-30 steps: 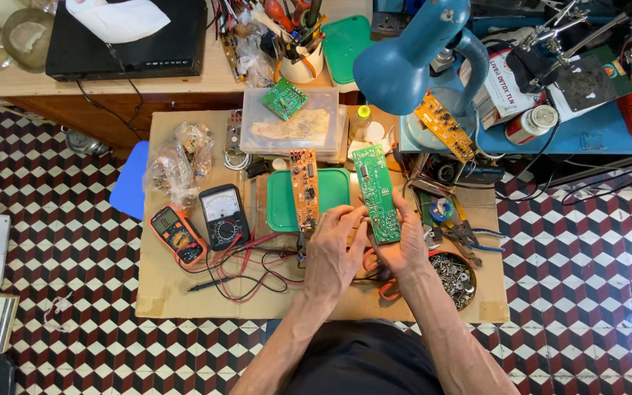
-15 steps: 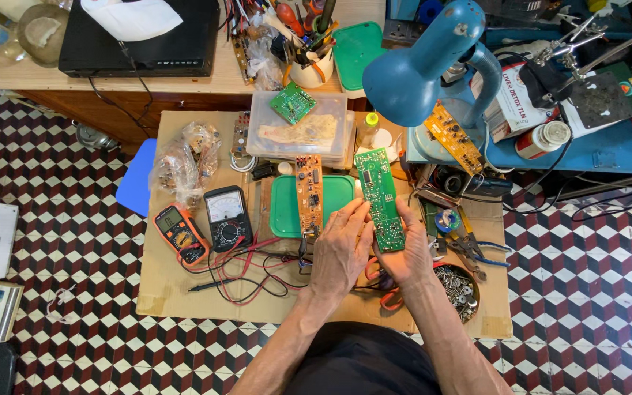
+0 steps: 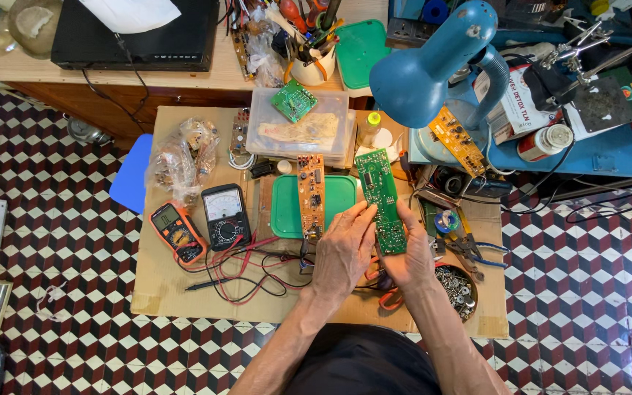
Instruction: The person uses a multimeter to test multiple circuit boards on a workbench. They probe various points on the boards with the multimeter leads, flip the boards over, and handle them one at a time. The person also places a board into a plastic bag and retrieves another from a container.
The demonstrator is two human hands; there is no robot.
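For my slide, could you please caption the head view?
Both hands hold a long green circuit board above a cluttered cardboard work mat.

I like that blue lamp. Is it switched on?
Cannot tell. The lamp points its shade down over the table, so its bulb is hidden, and no brighter patch shows beneath it.

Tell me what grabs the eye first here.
Both hands, left hand and right hand, hold a long green circuit board over the cardboard work mat. Above it looms a big blue desk lamp; at left lie an orange multimeter and a black analog meter.
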